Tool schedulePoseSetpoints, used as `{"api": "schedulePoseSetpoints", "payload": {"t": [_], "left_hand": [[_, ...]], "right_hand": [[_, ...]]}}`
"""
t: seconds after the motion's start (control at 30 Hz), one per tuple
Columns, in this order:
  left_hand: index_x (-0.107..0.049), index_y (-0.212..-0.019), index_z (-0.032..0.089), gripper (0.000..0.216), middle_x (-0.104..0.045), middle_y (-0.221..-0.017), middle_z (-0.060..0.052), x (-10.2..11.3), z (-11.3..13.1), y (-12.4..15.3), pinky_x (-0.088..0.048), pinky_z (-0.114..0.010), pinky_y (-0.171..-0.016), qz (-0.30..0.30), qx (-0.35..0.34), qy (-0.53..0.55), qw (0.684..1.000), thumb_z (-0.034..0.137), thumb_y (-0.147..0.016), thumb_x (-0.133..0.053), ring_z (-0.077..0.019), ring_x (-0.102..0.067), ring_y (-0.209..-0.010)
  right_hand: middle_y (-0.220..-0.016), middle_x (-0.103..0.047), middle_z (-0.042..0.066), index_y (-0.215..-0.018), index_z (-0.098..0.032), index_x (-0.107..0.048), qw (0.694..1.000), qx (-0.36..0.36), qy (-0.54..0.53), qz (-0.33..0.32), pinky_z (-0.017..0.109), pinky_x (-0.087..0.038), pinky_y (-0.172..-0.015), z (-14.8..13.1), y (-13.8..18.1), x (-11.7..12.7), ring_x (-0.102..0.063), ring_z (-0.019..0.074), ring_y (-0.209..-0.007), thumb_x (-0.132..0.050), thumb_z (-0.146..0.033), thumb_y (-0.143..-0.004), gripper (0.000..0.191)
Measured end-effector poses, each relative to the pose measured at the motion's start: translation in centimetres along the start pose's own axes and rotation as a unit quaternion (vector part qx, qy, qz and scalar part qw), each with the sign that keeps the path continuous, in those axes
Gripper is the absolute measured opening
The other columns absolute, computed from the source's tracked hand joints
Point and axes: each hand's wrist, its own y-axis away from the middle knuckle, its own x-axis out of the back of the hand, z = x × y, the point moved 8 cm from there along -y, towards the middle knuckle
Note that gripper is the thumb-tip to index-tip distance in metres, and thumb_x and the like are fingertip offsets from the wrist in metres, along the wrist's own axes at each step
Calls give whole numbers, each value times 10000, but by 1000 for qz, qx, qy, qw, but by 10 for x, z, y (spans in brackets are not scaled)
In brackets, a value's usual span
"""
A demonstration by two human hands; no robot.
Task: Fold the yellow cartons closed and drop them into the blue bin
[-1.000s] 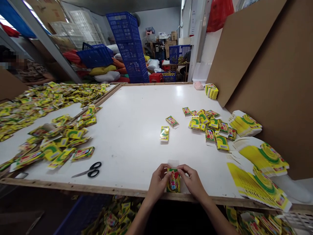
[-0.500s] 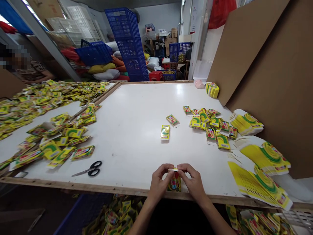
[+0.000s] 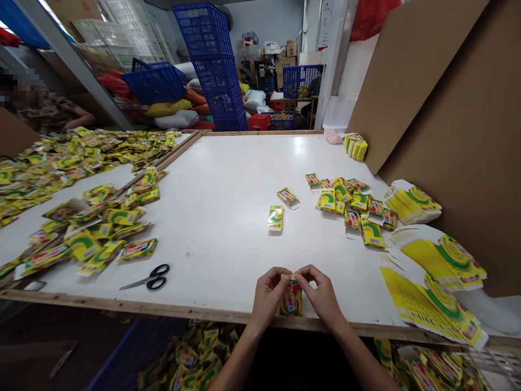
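Note:
A small yellow, green and red cardboard box (image 3: 291, 300) lies at the table's front edge, its printed face up. My left hand (image 3: 269, 296) pinches the top left corner, thumb on the face and fingers behind. At the top right corner my right hand (image 3: 318, 296) pinches it the same way, and both thumbs press near the upper end. Ahead on the white table lie a yellow box (image 3: 275, 218) with a white flap sticking out and another box (image 3: 288, 197), tilted. To their right is a loose pile of similar boxes (image 3: 341, 196).
Black-handled scissors (image 3: 157, 277) lie left of my hands, near a heap of boxes (image 3: 95, 233). Fanned flat cartons (image 3: 433, 304) line the right side by a cardboard sheet (image 3: 456, 146). Below the edge sits a blue crate (image 3: 118, 355) of boxes. A person (image 3: 49, 106) is at far left.
The white flap at the top of the box stood up under my fingertips; now it is folded down and the box's face shows more fully. Both hands stay in place.

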Motion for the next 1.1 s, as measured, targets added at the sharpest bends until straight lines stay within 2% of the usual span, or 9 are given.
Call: {"api": "schedulePoseSetpoints", "payload": {"t": [0.23, 0.4, 0.5, 0.6, 0.73, 0.83, 0.93, 1.0, 1.1], "left_hand": [[-725, -898, 155, 218, -731, -944, -91, 4, -6, 7, -507, -330, -830, -47, 7, -31, 998, 326, -769, -686, -237, -653, -913], [-637, -1112, 187, 362, -720, -930, -57, 10, -2, 13, -527, -311, -804, -11, -2, 3, 1000, 306, -773, -682, -210, -663, -890], [-675, -1008, 186, 290, -720, -950, -60, 44, 15, 24, -530, -303, -815, 67, -28, -27, 997, 347, -767, -678, -222, -663, -911], [-699, -904, 187, 287, -723, -943, -67, 99, 38, 43, -540, -322, -811, 138, -35, -116, 983, 433, -763, -656, -244, -665, -904], [-690, -1002, 224, 408, -691, -1097, -71, 170, 62, 76, -497, -407, -923, 220, -42, -278, 934, 518, -721, -655, -300, -619, -1053], [-656, -1079, 248, 449, -647, -1193, -70, 194, 67, 91, -465, -455, -967, 260, -53, -320, 910, 534, -735, -628, -314, -600, -1096], [-644, -1073, 238, 408, -632, -1192, -79, 183, 61, 85, -465, -463, -967, 254, -71, -307, 915, 505, -766, -614, -308, -599, -1092], [-627, -1087, 233, 380, -605, -1218, -87, 159, 56, 70, -458, -454, -980, 226, -89, -279, 929, 457, -780, -622, -298, -578, -1121], [-563, -1164, 234, 426, -552, -1282, -95, 110, 45, 39, -414, -441, -1034, 174, -122, -212, 954, 369, -773, -661, -282, -523, -1200]], "right_hand": [[-895, -703, 68, -905, -192, -696, 1000, 2, -18, -15, 322, -485, -748, 10, 11, 1, -622, 216, -842, -594, -426, -846, 262], [-878, -702, 59, -902, -195, -685, 999, 15, 10, -31, 314, -487, -730, 0, 6, -1, -620, 208, -811, -585, -429, -850, 259], [-903, -693, 50, -999, -203, -636, 997, 58, 44, -33, 300, -491, -737, -12, -15, -9, -620, 188, -802, -546, -402, -879, 249], [-956, -666, 41, -990, -216, -615, 984, 92, 153, 2, 291, -489, -739, -15, -57, -23, -611, 178, -823, -506, -350, -892, 198], [-1113, -593, 108, -1040, -197, -606, 972, 95, 204, 67, 388, -422, -855, -10, -123, -40, -539, 257, -992, -607, -191, -775, 265], [-1103, -600, 106, -927, -209, -642, 968, 118, 210, 70, 394, -363, -900, -15, -152, -47, -503, 272, -1053, -593, -83, -738, 233], [-965, -648, 73, -812, -209, -646, 967, 146, 206, 41, 364, -359, -871, -27, -153, -45, -539, 241, -974, -549, -100, -787, 148], [-862, -661, 41, -790, -209, -644, 967, 156, 202, 11, 331, -377, -820, -35, -141, -40, -565, 208, -862, -529, -163, -827, 129], [-667, -626, -17, -703, -213, -631, 968, 147, 196, -53, 255, -396, -639, -41, -113, -35, -549, 150, -642, -533, -233, -831, 163]]}}
